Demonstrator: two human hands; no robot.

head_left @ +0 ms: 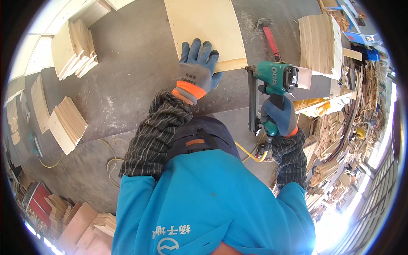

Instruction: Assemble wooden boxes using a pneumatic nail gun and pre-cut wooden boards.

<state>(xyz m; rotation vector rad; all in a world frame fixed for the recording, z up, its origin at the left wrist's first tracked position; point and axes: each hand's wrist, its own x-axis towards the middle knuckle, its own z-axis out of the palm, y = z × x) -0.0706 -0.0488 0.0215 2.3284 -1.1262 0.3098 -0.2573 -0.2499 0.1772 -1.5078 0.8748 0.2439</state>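
In a grey and blue work glove with an orange cuff, my left hand [199, 63] lies with its fingers spread on the near edge of a pale wooden panel [208, 27]. A narrow wood strip [231, 64] runs along that edge beside my fingers. My right hand [278, 114], gloved alike, is wrapped round the handle of a green and black pneumatic stapler [274, 76]. The stapler's nose is at the panel's near right corner; whether it touches the wood I cannot tell. A yellow air hose [250, 155] leads away from its handle.
A red-handled hammer [272, 42] lies on the dark worktable [127, 46], right of the panel. Stacked boards stand at the right [316, 44], far left [74, 49] and near left [68, 123]. Scrap wood [340, 140] is heaped beyond the table at the right.
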